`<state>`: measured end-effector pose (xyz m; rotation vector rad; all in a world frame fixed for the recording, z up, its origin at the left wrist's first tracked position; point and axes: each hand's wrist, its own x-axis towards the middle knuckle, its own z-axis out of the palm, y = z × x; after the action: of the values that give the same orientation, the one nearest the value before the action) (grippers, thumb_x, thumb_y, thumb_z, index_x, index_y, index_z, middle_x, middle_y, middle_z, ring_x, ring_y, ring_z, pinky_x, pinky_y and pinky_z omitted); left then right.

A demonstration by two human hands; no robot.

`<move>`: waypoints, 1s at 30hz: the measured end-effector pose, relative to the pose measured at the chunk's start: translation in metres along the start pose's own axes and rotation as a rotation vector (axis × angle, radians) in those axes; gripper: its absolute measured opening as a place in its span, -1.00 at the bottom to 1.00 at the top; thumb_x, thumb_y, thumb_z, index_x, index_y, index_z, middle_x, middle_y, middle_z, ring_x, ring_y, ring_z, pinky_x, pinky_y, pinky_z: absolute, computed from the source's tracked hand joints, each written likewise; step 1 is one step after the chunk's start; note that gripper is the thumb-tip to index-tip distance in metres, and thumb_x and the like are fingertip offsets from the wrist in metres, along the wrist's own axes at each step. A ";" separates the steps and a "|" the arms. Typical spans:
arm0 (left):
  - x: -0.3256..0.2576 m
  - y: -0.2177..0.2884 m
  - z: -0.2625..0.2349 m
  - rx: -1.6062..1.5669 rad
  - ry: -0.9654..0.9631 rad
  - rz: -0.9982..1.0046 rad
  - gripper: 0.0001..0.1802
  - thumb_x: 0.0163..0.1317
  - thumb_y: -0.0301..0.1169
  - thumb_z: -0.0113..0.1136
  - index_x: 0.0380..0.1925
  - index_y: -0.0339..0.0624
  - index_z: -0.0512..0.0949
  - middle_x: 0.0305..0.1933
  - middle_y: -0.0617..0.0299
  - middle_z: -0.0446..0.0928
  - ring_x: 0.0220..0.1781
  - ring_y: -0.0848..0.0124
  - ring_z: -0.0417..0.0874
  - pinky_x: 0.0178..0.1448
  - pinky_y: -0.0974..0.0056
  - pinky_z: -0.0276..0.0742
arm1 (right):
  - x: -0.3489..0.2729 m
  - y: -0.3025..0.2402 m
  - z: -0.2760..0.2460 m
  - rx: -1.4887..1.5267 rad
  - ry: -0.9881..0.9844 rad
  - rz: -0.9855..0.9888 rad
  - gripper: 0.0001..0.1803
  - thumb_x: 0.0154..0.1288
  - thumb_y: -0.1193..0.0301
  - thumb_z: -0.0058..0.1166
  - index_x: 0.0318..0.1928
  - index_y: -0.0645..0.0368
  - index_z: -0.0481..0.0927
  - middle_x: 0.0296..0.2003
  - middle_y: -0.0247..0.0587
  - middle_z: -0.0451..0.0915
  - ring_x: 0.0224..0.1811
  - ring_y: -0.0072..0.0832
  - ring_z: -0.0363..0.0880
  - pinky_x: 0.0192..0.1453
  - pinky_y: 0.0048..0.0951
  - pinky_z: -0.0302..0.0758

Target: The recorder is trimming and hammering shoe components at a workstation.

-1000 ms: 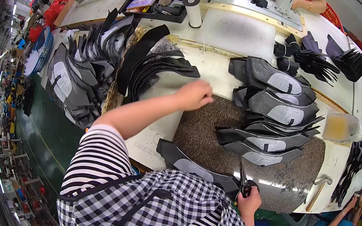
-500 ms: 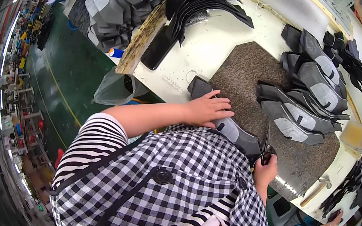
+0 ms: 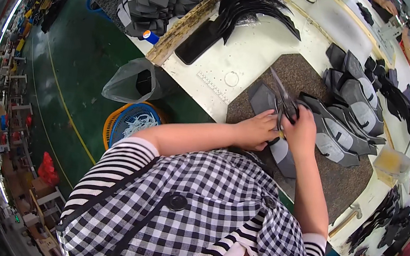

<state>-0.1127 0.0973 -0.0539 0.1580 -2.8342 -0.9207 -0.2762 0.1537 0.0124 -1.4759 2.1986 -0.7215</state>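
Observation:
My right hand (image 3: 300, 131) is closed around the handles of dark scissors (image 3: 285, 97), whose blades point away from me to the upper left. A grey panel with a paler patch (image 3: 262, 99) lies at the near edge of the brown speckled mat (image 3: 299, 67). My left hand (image 3: 257, 130) rests on this panel's middle, fingers bent and gripping it right beside the scissors. Both hands cover the panel's middle, so whether the blades touch it cannot be told. Several similar grey panels (image 3: 338, 140) lie overlapping just right of my right hand.
Black strips (image 3: 257, 11) and a black phone-like slab (image 3: 194, 44) lie at the back left, near a ruler (image 3: 212, 86). A hammer (image 3: 347, 221) lies at right, near a clear box (image 3: 392, 162). A plastic bag (image 3: 129, 82) hangs above a basket (image 3: 109, 127). Co-workers sit nearby.
My right hand has brought the scissors from the mat's near right edge up and left, over the panel. My left hand has gone from lying spread to bent fingers. The panel has shifted onto the mat.

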 end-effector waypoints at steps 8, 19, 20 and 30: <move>-0.089 -0.068 -0.037 0.139 0.348 -0.325 -0.46 0.17 -0.46 0.10 0.21 -0.22 0.35 0.31 -0.02 0.28 0.41 0.03 0.24 0.44 0.00 0.16 | 0.104 -0.037 0.101 0.910 -0.305 0.418 -0.84 0.07 0.45 0.20 -0.37 0.31 0.57 -0.48 -0.28 0.56 -0.45 -0.54 0.47 -0.35 -0.44 0.36; -0.093 -0.129 -0.047 0.216 0.101 -0.215 -0.41 0.28 -0.39 0.01 0.31 -0.30 0.24 0.44 -0.04 0.16 0.49 0.05 0.13 0.52 0.07 0.07 | 0.208 -0.098 0.127 1.214 -0.016 0.686 -0.77 0.11 0.38 0.23 -0.27 0.24 0.55 -0.55 -0.40 0.28 -0.54 -0.58 0.13 -0.44 -0.42 0.10; -0.090 -0.134 -0.048 0.232 0.114 -0.207 -0.40 0.27 -0.39 0.02 0.30 -0.35 0.23 0.43 -0.07 0.16 0.48 0.03 0.15 0.52 0.07 0.06 | 0.206 -0.105 0.115 1.227 0.008 0.707 -0.77 0.11 0.38 0.24 -0.28 0.24 0.56 -0.57 -0.42 0.26 -0.54 -0.59 0.12 -0.44 -0.43 0.10; -0.060 -0.157 -0.095 0.353 0.229 -0.426 -0.23 0.15 -0.35 0.21 0.37 -0.19 0.15 0.29 -0.11 0.21 0.34 -0.04 0.19 0.37 -0.07 0.11 | -0.115 -0.039 0.094 1.623 -0.280 0.259 -0.53 0.39 0.32 0.02 0.17 0.43 0.44 0.14 0.08 0.51 0.23 -0.21 0.48 0.37 -0.21 0.35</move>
<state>-0.0289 -0.0748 -0.0773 0.8751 -2.7600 -0.4116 -0.1511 0.2298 -0.0331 -0.3518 0.8631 -1.4848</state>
